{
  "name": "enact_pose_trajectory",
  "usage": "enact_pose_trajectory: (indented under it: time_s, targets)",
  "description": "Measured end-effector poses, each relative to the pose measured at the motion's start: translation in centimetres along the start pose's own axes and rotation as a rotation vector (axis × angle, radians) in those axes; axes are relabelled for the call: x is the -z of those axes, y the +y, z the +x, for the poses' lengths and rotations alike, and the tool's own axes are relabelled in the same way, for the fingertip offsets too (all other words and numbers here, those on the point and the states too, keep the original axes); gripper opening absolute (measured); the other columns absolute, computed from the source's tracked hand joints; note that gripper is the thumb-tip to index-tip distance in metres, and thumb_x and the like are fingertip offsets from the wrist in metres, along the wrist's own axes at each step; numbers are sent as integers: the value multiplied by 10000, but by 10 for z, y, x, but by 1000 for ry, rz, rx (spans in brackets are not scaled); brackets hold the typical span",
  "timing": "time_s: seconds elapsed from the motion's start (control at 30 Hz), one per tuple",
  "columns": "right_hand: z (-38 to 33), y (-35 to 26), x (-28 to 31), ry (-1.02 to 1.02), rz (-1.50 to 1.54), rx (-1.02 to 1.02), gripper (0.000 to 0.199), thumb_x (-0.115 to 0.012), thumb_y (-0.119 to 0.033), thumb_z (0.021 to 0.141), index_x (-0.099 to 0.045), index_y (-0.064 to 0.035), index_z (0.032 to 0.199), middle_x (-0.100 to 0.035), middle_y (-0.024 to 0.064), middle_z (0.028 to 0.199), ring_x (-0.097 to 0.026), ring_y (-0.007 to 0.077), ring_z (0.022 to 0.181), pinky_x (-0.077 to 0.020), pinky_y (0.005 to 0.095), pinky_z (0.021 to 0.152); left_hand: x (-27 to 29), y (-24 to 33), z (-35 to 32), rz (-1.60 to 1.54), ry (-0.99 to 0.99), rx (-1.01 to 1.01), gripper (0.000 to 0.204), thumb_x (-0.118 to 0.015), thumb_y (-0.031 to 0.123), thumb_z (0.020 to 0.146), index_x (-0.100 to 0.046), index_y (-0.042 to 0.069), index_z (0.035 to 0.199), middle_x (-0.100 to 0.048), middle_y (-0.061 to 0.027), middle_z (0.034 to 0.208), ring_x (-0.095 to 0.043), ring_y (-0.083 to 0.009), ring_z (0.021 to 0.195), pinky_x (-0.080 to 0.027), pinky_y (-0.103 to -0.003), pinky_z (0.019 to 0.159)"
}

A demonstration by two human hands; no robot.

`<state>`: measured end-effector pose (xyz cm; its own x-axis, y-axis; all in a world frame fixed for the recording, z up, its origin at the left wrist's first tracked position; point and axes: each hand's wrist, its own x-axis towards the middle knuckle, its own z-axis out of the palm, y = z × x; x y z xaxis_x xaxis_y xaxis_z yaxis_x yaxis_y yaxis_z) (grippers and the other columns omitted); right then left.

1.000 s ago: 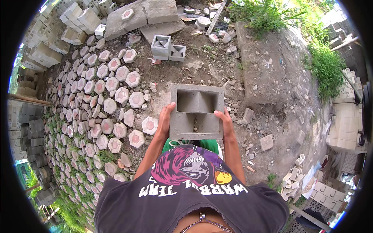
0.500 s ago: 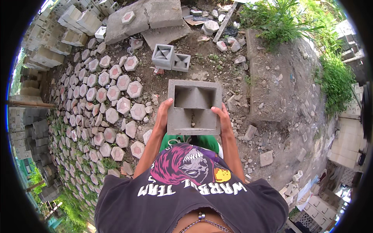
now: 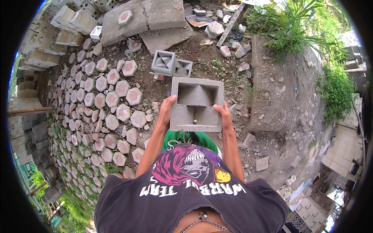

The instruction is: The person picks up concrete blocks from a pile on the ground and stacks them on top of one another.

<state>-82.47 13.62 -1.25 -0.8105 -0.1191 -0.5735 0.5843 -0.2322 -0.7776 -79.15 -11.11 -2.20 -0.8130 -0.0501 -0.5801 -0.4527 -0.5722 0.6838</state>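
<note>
Between my two hands is a grey concrete block (image 3: 176, 116), square-faced, with two recesses split by a crossbar and a ridge inside the upper one. It is up in front of my body. My left hand (image 3: 167, 107) grips its left side, thumb along the edge. On the opposite side my right hand (image 3: 223, 113) holds it, with the thumb over the front rim and the other fingers mostly hidden behind. Beyond it on the ground stand two smaller grey blocks, a taller one (image 3: 163, 63) touching a lower one (image 3: 182, 68).
Many hexagonal pavers (image 3: 123, 112) cover the ground to the left. Stacked pale blocks (image 3: 42, 58) stand at the far left. Broken concrete slabs (image 3: 165, 15) lie ahead, near a plank (image 3: 231, 25). A raised concrete strip (image 3: 268, 85) and loose rubble (image 3: 248, 140) are on the right.
The block stays in both hands and has tilted slightly, shifting a little right and up in view. The ground has turned slightly in view.
</note>
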Motion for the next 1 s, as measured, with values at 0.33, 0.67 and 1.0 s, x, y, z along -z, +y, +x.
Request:
enact_pose_trajectory:
  time_s: [0.33, 0.67, 1.0]
  targets:
    - [94, -41, -66, 73, 78, 11, 731, -667, -175, 751, -357, -43, 1400, -526, 154, 1232, -536, 241, 1111, -441, 353, 952, 29, 72, 131, 196, -29, 28, 740, -631, 455, 843, -419, -60, 1330, -550, -139, 1188, -535, -194, 1061, -428, -316, 927]
    - [204, -29, -49, 124, -8, -82, 802, -699, -232, 778, -275, -43, 1433, -485, 157, 1286, -486, 256, 1173, -402, 374, 995, 25, 75, 224, 307, -21, -20, 701, -629, 403, 846, -416, -47, 1340, -544, -145, 1225, -521, -200, 1114, -390, -319, 982]
    - [342, 57, 5, 216, -108, -296, 651, -707, -154, 721, -455, -28, 1307, -589, 135, 1147, -582, 223, 1021, -478, 357, 890, 59, -26, 353, 195, 50, 139, 678, -624, 327, 854, -389, -50, 1367, -517, -155, 1289, -494, -223, 1180, -356, -331, 1032]
